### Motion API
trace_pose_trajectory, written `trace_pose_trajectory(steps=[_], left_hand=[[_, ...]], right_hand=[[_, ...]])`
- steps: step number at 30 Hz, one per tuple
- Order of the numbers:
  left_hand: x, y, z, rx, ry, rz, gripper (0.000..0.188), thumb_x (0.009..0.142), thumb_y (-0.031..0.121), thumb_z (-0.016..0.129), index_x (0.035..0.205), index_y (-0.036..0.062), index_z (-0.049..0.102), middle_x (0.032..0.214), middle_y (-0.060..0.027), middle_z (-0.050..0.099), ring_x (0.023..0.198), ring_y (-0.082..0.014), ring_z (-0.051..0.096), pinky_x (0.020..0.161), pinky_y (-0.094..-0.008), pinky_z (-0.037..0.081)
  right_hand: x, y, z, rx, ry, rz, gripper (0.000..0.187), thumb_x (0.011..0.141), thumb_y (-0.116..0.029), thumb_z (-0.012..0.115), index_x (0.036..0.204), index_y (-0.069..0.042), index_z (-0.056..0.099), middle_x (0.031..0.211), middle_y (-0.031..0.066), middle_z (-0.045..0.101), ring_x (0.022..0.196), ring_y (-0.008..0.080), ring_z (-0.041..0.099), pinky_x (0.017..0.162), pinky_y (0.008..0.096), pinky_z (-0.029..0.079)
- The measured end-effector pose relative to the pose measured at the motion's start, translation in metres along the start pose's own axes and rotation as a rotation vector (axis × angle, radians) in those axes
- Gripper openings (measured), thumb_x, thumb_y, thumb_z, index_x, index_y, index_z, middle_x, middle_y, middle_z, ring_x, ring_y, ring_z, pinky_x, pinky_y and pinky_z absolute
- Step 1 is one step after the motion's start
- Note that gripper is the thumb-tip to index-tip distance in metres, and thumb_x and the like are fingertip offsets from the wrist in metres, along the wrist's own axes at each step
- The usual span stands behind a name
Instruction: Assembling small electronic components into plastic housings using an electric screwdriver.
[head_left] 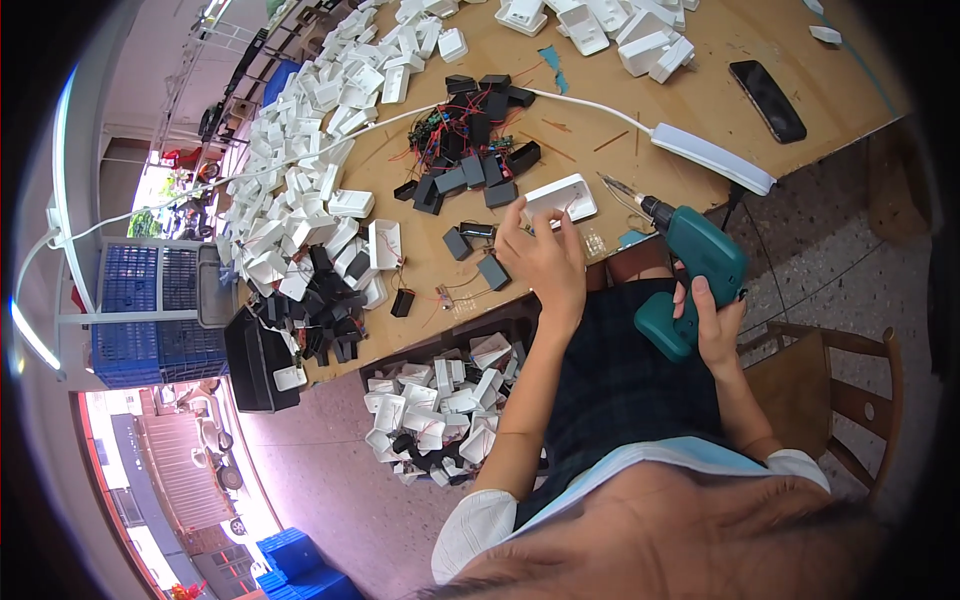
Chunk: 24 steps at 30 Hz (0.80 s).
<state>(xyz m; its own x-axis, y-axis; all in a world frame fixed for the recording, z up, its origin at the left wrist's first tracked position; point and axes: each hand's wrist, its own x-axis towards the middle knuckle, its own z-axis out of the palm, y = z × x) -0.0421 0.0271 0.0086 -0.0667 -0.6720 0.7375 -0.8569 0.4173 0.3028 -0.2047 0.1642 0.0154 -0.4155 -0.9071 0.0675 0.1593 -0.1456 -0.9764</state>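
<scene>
My right hand [712, 325] is wrapped round the handle of a green power drill [706, 248]. The drill's dark chuck and thin bit point up and left over the table's near edge. My left hand [548, 265] is raised with its fingers bent and apart. Its fingertips overlap the near side of a shallow white plastic case [562, 200] that lies open side up with a thin wire inside. Whether they touch it I cannot tell. Small black boxes [492, 272] lie just left of my left hand.
White cases [290, 200] pile along the table's left side. Black boxes with red wires [470, 150] heap mid-table. A white power strip [712, 160] with its cable and a black phone [768, 100] lie right. A crate of white cases [435, 410] and a wooden chair [850, 400] stand nearby.
</scene>
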Motion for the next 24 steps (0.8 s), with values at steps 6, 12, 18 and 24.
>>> trace_pose_trajectory(steps=[6,12,18,24], left_hand=[[-0.02,-0.011,0.0,-0.308,-0.25,-0.166,0.011,0.089,0.005,0.071,0.098,0.0057,0.066,0.092,-0.0083,0.062,0.09,-0.0279,0.06,0.086,-0.0458,0.041],[-0.005,-0.016,0.014,-0.144,-0.191,-0.063,0.012,0.086,0.008,0.075,0.095,0.007,0.067,0.102,-0.0094,0.062,0.099,-0.0289,0.06,0.089,-0.0443,0.041],[-0.002,-0.016,0.024,-0.066,-0.045,-0.027,0.017,0.078,0.01,0.078,0.09,0.0069,0.066,0.129,-0.0123,0.056,0.124,-0.0347,0.052,0.101,-0.0465,0.036],[-0.002,-0.02,0.031,-0.223,-0.091,-0.135,0.015,0.078,0.01,0.078,0.085,0.006,0.065,0.129,-0.0122,0.056,0.126,-0.0348,0.05,0.103,-0.0474,0.036]], right_hand=[[-0.007,0.01,-0.004,-0.021,-0.035,0.016,0.034,0.103,-0.027,0.057,0.116,0.004,0.063,0.081,0.0068,0.063,0.065,0.0114,0.058,0.062,0.0264,0.047],[-0.009,0.015,0.001,-0.08,-0.062,0.047,0.034,0.103,-0.026,0.057,0.117,0.005,0.063,0.081,0.0066,0.063,0.065,0.0112,0.058,0.062,0.0263,0.048],[-0.013,0.02,0.012,-0.106,-0.04,0.06,0.029,0.102,-0.021,0.059,0.115,0.005,0.064,0.079,0.0064,0.064,0.065,0.0116,0.061,0.062,0.0269,0.05],[-0.011,0.038,0.023,-0.188,-0.016,-0.001,0.022,0.096,-0.01,0.067,0.111,0.005,0.06,0.084,0.0067,0.062,0.063,0.0118,0.061,0.059,0.0263,0.05]])
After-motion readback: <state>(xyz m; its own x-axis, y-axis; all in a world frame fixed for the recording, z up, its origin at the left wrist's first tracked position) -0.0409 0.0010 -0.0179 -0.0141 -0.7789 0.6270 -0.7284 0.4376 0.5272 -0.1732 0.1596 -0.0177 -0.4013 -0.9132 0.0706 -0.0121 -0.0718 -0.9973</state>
